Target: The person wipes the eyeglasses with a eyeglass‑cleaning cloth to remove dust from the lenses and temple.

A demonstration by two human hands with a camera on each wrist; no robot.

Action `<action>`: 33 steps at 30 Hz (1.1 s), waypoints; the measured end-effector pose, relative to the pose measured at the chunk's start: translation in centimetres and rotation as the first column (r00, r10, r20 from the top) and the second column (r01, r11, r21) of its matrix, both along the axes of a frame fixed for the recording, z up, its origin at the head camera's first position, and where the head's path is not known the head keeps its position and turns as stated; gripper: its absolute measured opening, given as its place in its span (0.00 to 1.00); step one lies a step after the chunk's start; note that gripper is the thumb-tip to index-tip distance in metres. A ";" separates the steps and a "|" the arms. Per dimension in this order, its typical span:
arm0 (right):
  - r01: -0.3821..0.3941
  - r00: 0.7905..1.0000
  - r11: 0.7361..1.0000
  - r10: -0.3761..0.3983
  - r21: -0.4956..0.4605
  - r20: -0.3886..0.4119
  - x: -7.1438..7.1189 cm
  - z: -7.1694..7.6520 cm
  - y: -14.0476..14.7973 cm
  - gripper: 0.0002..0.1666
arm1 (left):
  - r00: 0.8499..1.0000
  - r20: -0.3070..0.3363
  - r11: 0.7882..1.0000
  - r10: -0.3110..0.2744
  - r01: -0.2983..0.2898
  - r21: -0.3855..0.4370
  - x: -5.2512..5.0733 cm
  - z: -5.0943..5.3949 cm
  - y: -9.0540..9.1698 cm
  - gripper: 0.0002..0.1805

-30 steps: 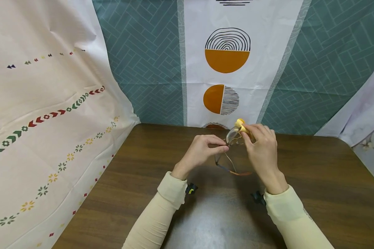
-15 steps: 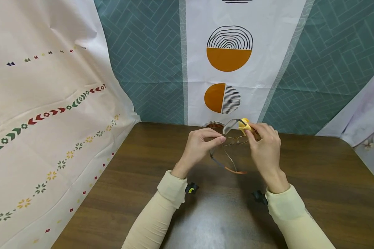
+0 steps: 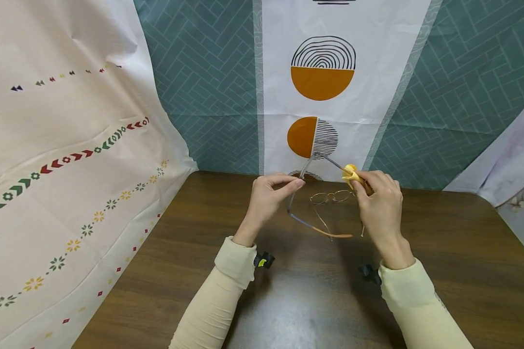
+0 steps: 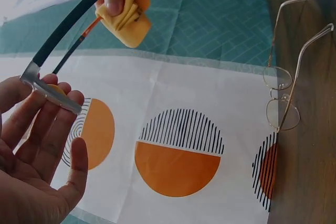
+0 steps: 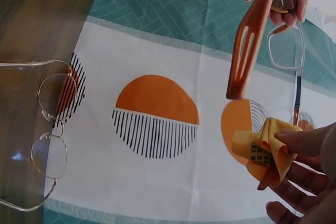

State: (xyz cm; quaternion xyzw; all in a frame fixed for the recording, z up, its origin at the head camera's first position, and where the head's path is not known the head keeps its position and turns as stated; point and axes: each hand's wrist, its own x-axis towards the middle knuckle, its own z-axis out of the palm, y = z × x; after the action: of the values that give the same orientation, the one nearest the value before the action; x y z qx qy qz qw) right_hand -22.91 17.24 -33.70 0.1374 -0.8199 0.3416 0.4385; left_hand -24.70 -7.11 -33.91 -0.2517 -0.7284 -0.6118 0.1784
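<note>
My left hand [image 3: 264, 201] pinches the front frame of a pair of glasses, raised above the table's far part. One temple arm [image 3: 306, 224], dark blue with an orange tip, hangs toward me; the other reaches right to my right hand [image 3: 381, 208]. That hand pinches a folded yellow cloth [image 5: 273, 148] around this second arm near its orange end, and the tip pokes out of the cloth. Seen from the left wrist, the frame [image 4: 55, 97] lies against the left fingers. Behind, a second pair of glasses with thin gold wire rims [image 3: 330, 196] rests on the table, temples unfolded.
The brown wooden table [image 3: 192, 252] ends at the back against a teal and white patterned hanging [image 3: 214, 87]. A cream cloth with coloured motifs [image 3: 70, 194] hangs on the left, and a pale curtain [image 3: 506, 160] on the right.
The hands have moved apart, left hand leftward and right hand rightward. The cloth has gone from beside the lens to far along the temple arm. The held glasses have turned, lenses now nearly edge-on.
</note>
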 end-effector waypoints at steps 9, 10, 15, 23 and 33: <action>-0.030 1.000 1.000 0.030 0.003 -0.005 -0.2 0.0 0.5 0.13 | 1.000 0.000 0.998 -0.016 0.016 0.056 -0.1 0.1 -0.2 0.08; -0.037 0.999 0.999 0.037 0.000 -0.003 -0.2 0.0 0.5 0.13 | 1.000 0.003 0.998 -0.014 0.014 0.064 -0.1 0.1 -0.2 0.08; -0.067 0.998 0.998 0.067 -0.015 0.013 -0.2 0.2 0.6 0.13 | 1.000 0.002 0.995 0.003 -0.003 0.098 0.0 0.1 -0.2 0.08; -0.059 0.997 0.997 0.062 -0.056 0.039 -0.2 0.2 1.0 0.13 | 1.000 -0.005 0.990 -0.001 0.002 0.140 -0.1 0.2 -0.2 0.08; -0.036 0.997 0.998 0.039 -0.055 0.066 -0.3 0.4 1.6 0.14 | 1.000 -0.004 0.980 -0.023 0.023 0.195 -0.2 0.3 -0.2 0.08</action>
State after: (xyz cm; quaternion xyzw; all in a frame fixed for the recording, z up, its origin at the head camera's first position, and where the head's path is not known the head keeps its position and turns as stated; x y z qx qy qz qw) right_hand -23.22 18.80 -33.25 0.1295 -0.8219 0.3762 0.4077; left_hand -24.93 -7.27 -33.64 -0.2418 -0.6618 -0.6821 0.1958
